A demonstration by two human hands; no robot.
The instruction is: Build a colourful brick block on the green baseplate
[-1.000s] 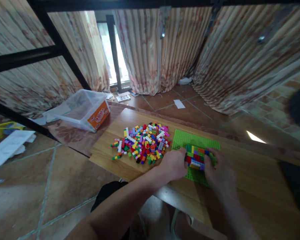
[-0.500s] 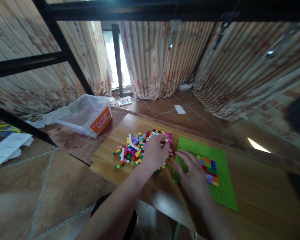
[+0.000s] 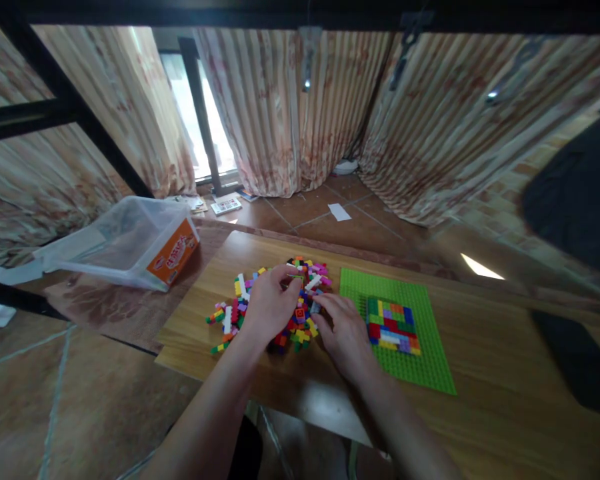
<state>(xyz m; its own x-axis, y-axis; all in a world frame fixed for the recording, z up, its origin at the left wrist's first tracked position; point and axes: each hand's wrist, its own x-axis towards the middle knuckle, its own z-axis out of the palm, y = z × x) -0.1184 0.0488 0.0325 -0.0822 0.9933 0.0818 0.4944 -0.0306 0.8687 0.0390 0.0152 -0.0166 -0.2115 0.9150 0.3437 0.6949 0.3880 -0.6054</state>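
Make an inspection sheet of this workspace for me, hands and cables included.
Surface: wooden table.
Job's things: loose brick pile; right of it, a green baseplate bearing a brick panel.
Clutter: dark flat object on the table's right part; plastic box beyond its left end; paper on the floor.
Hands: left hand over the pile, right hand at its right edge; grip on bricks unclear.
Cables: nothing seen.
Surroundings: curtains, dark frame.

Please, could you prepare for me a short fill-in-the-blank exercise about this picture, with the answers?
1. The plate under the joined bricks is ____ in colour.
2. The box has a mostly ____-coloured label.
3. The person's ____ hand is nearer to the plate.
4. The loose bricks lie to the ____ of the plate.

Missing words: green; orange; right; left.
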